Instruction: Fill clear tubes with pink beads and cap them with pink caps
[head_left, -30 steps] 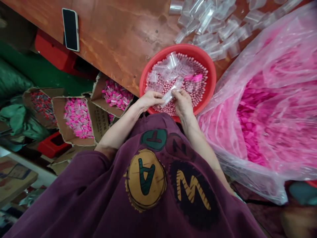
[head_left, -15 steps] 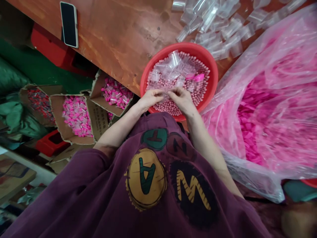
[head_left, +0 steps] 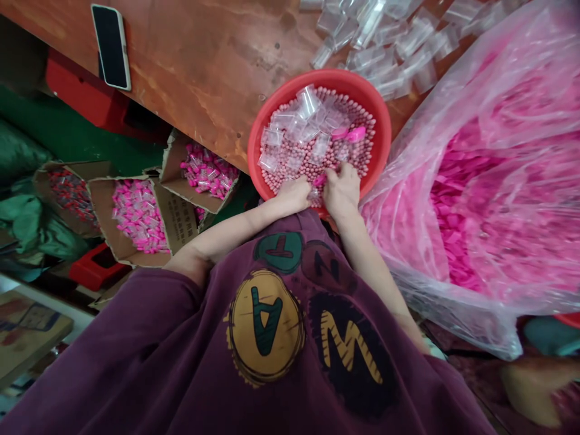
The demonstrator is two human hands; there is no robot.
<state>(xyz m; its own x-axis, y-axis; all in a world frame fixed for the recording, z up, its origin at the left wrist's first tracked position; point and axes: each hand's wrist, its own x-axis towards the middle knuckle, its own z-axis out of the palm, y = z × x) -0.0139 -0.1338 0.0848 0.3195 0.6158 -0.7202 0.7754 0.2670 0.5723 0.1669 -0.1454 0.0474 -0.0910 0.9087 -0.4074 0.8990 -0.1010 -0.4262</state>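
Over the near side of a red basin (head_left: 386,121), my left hand (head_left: 296,194) is closed on a small clear plastic container (head_left: 313,194), mostly hidden, with pink beads showing at it. A bright pink cap (head_left: 319,180) sits at its fingertips, between my hands. Close beside it on the right, my right hand (head_left: 343,188) has its fingers curled down over the beads; what they grip is hidden. Pink beads (head_left: 290,166) fill the basin. Several clear containers (head_left: 310,103) and pink caps (head_left: 356,134) lie on top of them.
More clear containers (head_left: 385,48) are heaped on the wooden table (head_left: 194,60), with a phone (head_left: 111,48) at its left. A large plastic bag (head_left: 498,181) of pink pieces stands right. Cardboard boxes (head_left: 174,208) of small filled containers stand lower left.
Both hands have come down towards the basin's near rim. A pink cap now shows between them, where earlier they held clear plastic. The view has shifted slightly.
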